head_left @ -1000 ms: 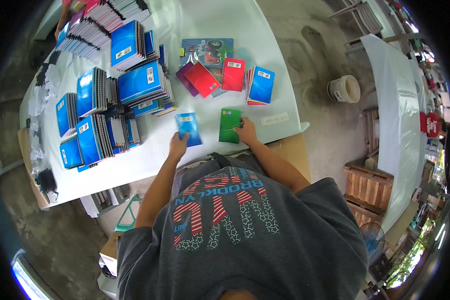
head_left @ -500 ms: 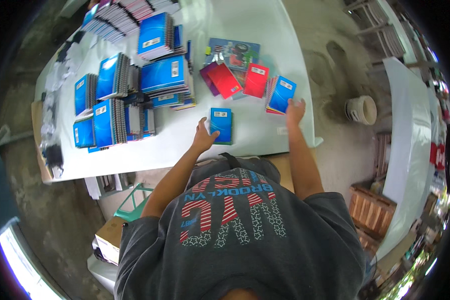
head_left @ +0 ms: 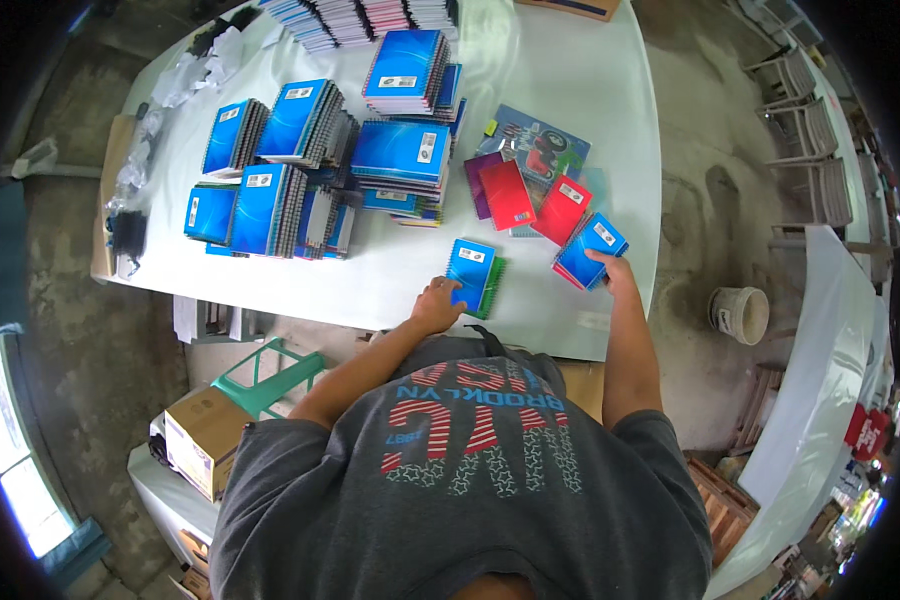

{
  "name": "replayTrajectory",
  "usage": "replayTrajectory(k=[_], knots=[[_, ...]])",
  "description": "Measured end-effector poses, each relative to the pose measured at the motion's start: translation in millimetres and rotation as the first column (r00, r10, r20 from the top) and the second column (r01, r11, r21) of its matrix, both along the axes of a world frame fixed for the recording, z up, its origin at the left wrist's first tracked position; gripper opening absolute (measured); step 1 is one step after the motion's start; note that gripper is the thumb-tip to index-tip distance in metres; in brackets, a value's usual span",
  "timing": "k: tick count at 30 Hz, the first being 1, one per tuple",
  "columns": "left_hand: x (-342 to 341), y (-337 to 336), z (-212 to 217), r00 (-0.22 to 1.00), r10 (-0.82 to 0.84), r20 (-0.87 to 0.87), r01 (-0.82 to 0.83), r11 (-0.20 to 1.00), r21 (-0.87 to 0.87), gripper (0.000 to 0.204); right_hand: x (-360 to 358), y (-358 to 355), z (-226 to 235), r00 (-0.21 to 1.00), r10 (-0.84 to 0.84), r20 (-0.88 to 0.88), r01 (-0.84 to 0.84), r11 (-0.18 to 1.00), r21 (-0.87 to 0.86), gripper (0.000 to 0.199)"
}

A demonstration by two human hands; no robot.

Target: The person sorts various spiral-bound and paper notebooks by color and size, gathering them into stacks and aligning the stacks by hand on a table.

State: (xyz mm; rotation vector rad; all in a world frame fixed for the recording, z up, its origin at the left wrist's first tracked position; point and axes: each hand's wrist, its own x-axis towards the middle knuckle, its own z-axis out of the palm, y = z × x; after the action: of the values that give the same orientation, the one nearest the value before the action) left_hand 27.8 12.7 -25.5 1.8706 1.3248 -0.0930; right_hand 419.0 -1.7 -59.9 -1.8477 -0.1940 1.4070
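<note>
Hands on notebooks — white table

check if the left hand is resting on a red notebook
No: the left hand rests on a small blue spiral-bound notebook stacked over a green one near the white table's front edge.

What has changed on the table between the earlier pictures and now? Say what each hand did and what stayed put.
The left hand has set the small blue notebook onto the green notebook, which lay beside it a second ago. The right hand left the green one and reached out to the small blue notebook on the red one. The big blue notebook stacks and the white table stayed as they were.
</note>
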Motion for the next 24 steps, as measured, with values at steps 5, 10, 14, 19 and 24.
replayTrajectory(k=[5, 10, 14, 19, 24], knots=[[3.8, 10.7, 1.1, 0.999, -0.026, 0.043, 0.024, 0.999, 0.04, 0.043, -16.3, -6.2, -0.4, 0.95, -0.177, -0.256, 0.205, 0.975, 0.084, 0.053], [25.7, 20.5, 52.8, 0.954, 0.161, 0.253, -0.099, 0.965, -0.242, 0.065, -68.6, -31.0, 36.1, 0.995, -0.024, 0.094, -0.02, 0.898, 0.44, 0.056], [58.1, 20.0, 100.7, 0.868, 0.026, 0.496, 0.0, 0.999, -0.052, 0.093, -121.1, -46.7, 89.6, 0.934, 0.105, 0.342, -0.31, 0.715, 0.626, 0.06], [56.1, 16.1, 85.2, 0.798, 0.137, 0.587, 0.04, 0.96, -0.279, 0.065, -166.7, -56.5, 89.7, 0.968, 0.185, 0.169, -0.248, 0.623, 0.742, 0.054], [39.8, -5.7, 52.9, 0.676, 0.095, 0.731, 0.069, 0.979, -0.191, 0.049, -179.0, -76.9, 65.4, 0.904, 0.318, 0.286, -0.427, 0.637, 0.642, 0.051]])
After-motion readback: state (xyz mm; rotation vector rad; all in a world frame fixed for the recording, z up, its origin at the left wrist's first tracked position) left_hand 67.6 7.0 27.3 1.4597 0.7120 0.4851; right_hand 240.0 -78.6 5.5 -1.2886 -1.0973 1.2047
